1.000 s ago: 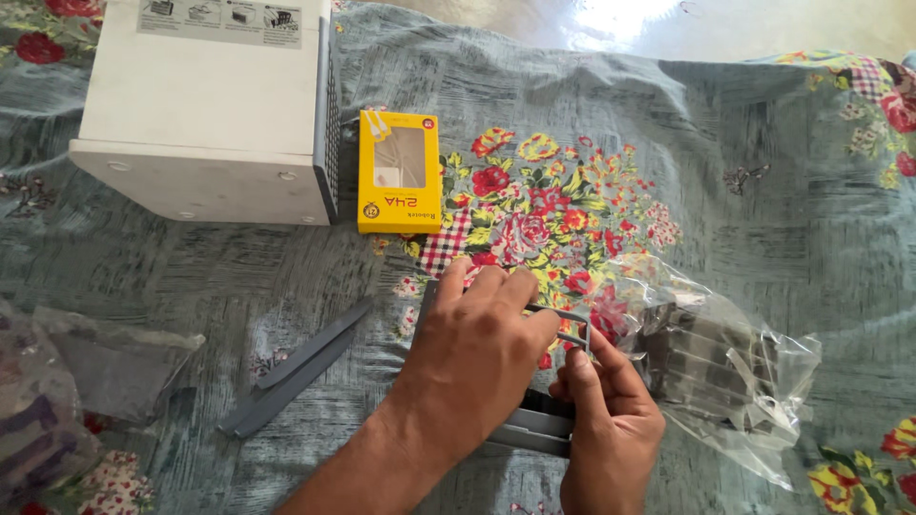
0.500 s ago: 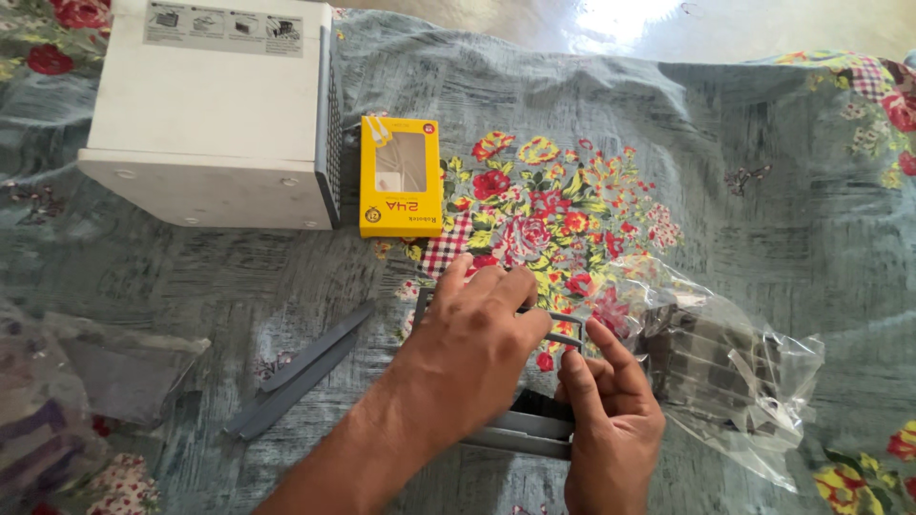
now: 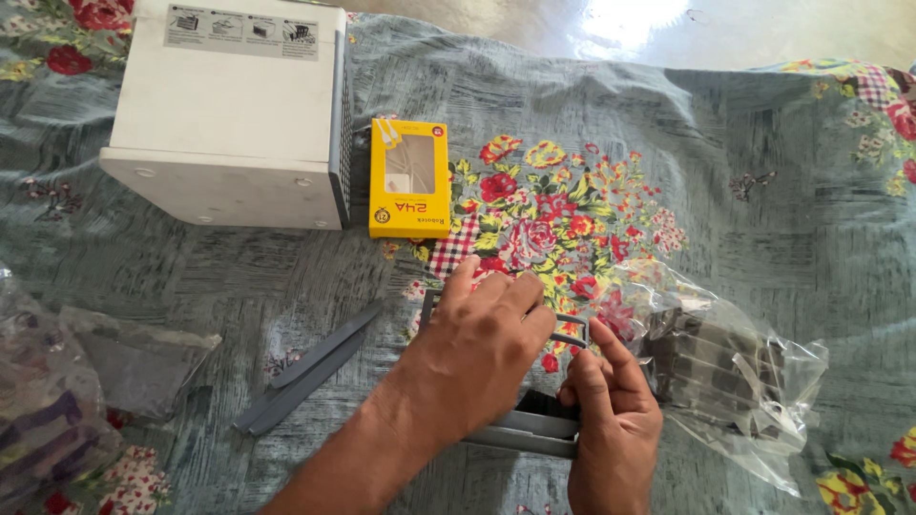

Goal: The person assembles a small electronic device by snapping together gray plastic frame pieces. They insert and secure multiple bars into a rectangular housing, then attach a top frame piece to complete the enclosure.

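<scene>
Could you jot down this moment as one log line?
left hand: pressing on grey plastic frame | right hand: gripping frame edge | beside: clear bag, grey strips, yellow box

Matt grey plastic in the frame piece (image 3: 530,431) at lower centre and in the smooth strips (image 3: 307,369) lower left. Crinkled, glossy clear plastic for the bag (image 3: 735,372) at right; glossy yellow card with a clear window for the small box (image 3: 409,179). Soft printed cloth (image 3: 744,162) beneath; smooth white casing (image 3: 224,114) upper left.

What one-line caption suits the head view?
Both hands, left hand and right hand, grip a grey plastic frame on a floral cloth.
</scene>
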